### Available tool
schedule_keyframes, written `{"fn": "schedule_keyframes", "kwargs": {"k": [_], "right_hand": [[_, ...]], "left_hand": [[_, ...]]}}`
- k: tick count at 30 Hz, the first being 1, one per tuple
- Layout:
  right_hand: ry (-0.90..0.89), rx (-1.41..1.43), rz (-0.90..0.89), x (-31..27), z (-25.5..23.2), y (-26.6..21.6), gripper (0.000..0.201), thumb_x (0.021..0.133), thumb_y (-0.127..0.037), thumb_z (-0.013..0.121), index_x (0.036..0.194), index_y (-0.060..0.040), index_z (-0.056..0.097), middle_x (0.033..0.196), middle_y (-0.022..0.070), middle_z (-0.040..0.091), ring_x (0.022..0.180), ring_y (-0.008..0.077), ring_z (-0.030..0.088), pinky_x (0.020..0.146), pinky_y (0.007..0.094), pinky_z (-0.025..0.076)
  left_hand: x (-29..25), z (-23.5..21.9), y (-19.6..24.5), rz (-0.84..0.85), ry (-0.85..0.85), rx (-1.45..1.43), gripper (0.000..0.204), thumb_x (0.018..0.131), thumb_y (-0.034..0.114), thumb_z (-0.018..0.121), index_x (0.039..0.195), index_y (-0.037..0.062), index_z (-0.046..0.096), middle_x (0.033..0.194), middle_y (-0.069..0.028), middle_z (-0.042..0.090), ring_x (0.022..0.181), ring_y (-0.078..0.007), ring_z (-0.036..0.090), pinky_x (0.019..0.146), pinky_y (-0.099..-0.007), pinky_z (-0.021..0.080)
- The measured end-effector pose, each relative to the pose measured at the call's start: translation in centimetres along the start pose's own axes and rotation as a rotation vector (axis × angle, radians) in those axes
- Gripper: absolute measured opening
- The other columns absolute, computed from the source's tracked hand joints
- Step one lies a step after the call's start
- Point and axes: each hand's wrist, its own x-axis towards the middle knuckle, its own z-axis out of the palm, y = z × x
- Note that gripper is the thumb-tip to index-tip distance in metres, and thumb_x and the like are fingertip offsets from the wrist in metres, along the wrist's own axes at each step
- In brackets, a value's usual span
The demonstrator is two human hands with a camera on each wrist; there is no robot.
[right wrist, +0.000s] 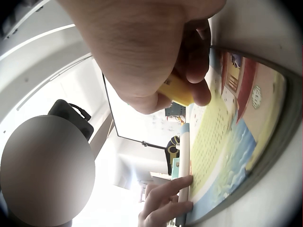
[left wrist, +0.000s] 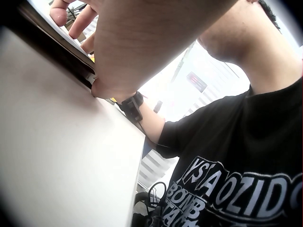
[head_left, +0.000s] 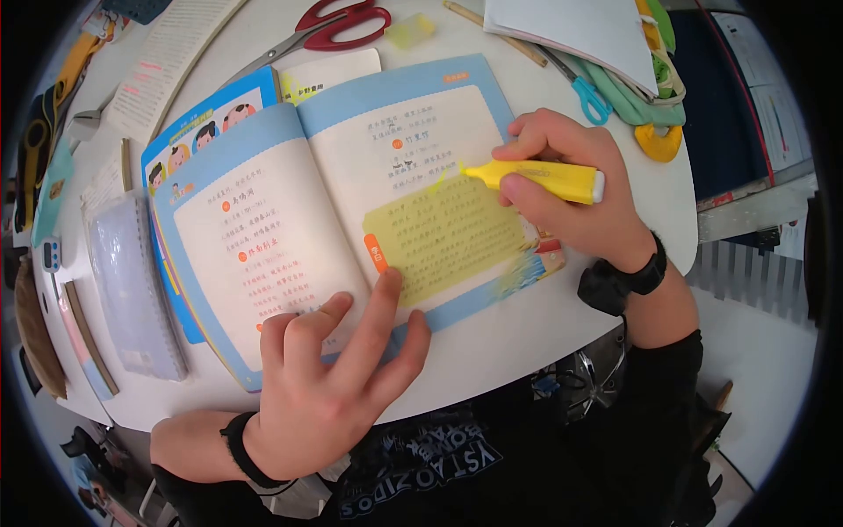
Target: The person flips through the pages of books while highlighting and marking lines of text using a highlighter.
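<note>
Black T-shirt (head_left: 413,474) with pale lettering fills the near edge as a person leans two hands to one open book (head_left: 351,176) on a white table (head_left: 474,369). The left hand (head_left: 329,395) is spread, its fingertips resting on the near part of the pages around the fold; the right hand (head_left: 588,218) pinches one yellow highlighter (head_left: 553,179), its tip at the right page, beside bright yellow streaks. One blue-covered book (head_left: 250,95) lies partly beneath the open book, with one spiral-bound notebook (head_left: 136,290) at left. Two pairs of scissors lie beyond: red-handled scissors (head_left: 351,33) on the far side, blue-handled scissors (head_left: 590,98) at far right. Beside the latter sits one green-and-yellow pouch (head_left: 650,111), partly covered by white sheets (head_left: 571,35), its contents hidden. The left wrist view alone shows the person's neck (left wrist: 270,56) above the shirt; the right wrist view shows more fully the printed red building (right wrist: 235,75) at the page corner, and it alone shows a dark-edged white panel (right wrist: 135,116) beyond the table
</note>
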Motion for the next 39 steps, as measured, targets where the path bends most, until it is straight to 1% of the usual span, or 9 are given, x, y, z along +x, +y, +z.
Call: {"fn": "schedule_keyframes", "kwargs": {"k": [3,5,17,24,26,30,33,35,39], "right_hand": [[-0.078,-0.056,-0.092,0.1,-0.4,0.2,0.019,0.092,-0.015,0.076,0.099,-0.0011,0.066,0.078,0.0010,0.067,0.070,0.0045,0.059,0.063,0.0220,0.045],[0.001,0.041,0.079,0.0,-0.2,0.3,0.018,0.092,-0.014,0.076,0.099,-0.0011,0.065,0.077,0.0000,0.067,0.070,0.0030,0.058,0.061,0.0215,0.043],[0.086,0.054,0.012,0.0,0.0,0.6,0.016,0.092,-0.012,0.075,0.095,-0.0011,0.064,0.075,0.0009,0.067,0.067,0.0027,0.057,0.059,0.0209,0.041],[-0.022,-0.028,-0.035,-0.1,-0.2,0.2,0.014,0.092,-0.012,0.075,0.094,-0.0022,0.065,0.073,-0.0002,0.066,0.061,0.0037,0.054,0.056,0.0217,0.041],[0.033,-0.037,-0.064,0.1,-0.3,0.7,0.014,0.092,-0.013,0.074,0.093,-0.0030,0.064,0.071,-0.0004,0.065,0.058,0.0037,0.053,0.056,0.0218,0.041],[-0.041,-0.096,-0.191,0.2,-0.5,0.2,0.012,0.092,-0.011,0.073,0.089,-0.0040,0.063,0.071,-0.0004,0.064,0.060,0.0036,0.055,0.058,0.0218,0.043],[0.086,-0.088,-0.099,0.3,-0.3,0.7,0.012,0.093,-0.008,0.073,0.098,-0.0043,0.063,0.079,0.0008,0.066,0.070,0.0045,0.059,0.064,0.0220,0.047],[0.273,0.137,-0.176,1.0,0.3,1.6,0.020,0.096,-0.008,0.073,0.111,-0.0040,0.061,0.090,0.0027,0.069,0.082,0.0061,0.063,0.071,0.0225,0.050],[0.130,0.011,-0.144,0.8,0.6,1.3,0.029,0.098,-0.010,0.073,0.121,-0.0035,0.058,0.096,0.0040,0.071,0.087,0.0076,0.065,0.075,0.0225,0.050]], "left_hand": [[0.1,0.0,-0.1,-0.003,0.021,0.012,0.043,0.071,0.011,0.077,0.113,0.0219,0.073,0.144,-0.0085,0.063,0.095,-0.0294,0.054,0.080,-0.0362,0.051],[0.2,-0.1,0.0,0.000,0.010,0.013,0.043,0.071,0.010,0.077,0.113,0.0221,0.073,0.144,-0.0082,0.063,0.095,-0.0293,0.054,0.080,-0.0360,0.051],[0.3,-0.2,0.0,0.006,0.008,-0.006,0.046,0.068,0.007,0.077,0.112,0.0199,0.074,0.144,-0.0095,0.063,0.092,-0.0293,0.051,0.084,-0.0356,0.056],[0.1,0.0,-0.1,0.010,0.009,-0.011,0.046,0.068,0.008,0.077,0.113,0.0193,0.074,0.144,-0.0107,0.063,0.093,-0.0300,0.052,0.083,-0.0356,0.055],[0.1,0.3,0.1,-0.035,0.042,0.036,0.038,0.077,0.015,0.071,0.113,0.0265,0.072,0.140,-0.0019,0.066,0.099,-0.0244,0.057,0.075,-0.0376,0.047],[0.2,0.2,0.0,-0.024,0.044,0.049,0.038,0.077,0.015,0.070,0.112,0.0265,0.072,0.139,-0.0019,0.066,0.099,-0.0244,0.057,0.074,-0.0375,0.047],[0.1,0.3,0.0,-0.020,0.039,0.044,0.037,0.076,0.015,0.070,0.112,0.0263,0.072,0.139,-0.0018,0.066,0.099,-0.0243,0.057,0.074,-0.0374,0.047],[0.1,0.4,0.0,-0.027,0.047,0.052,0.037,0.077,0.015,0.069,0.112,0.0260,0.072,0.140,-0.0018,0.066,0.100,-0.0242,0.056,0.074,-0.0373,0.047],[0.3,-0.1,-0.1,-0.003,0.024,0.002,0.045,0.068,0.010,0.078,0.112,0.0206,0.075,0.141,-0.0098,0.065,0.093,-0.0290,0.052,0.080,-0.0346,0.054]]}}
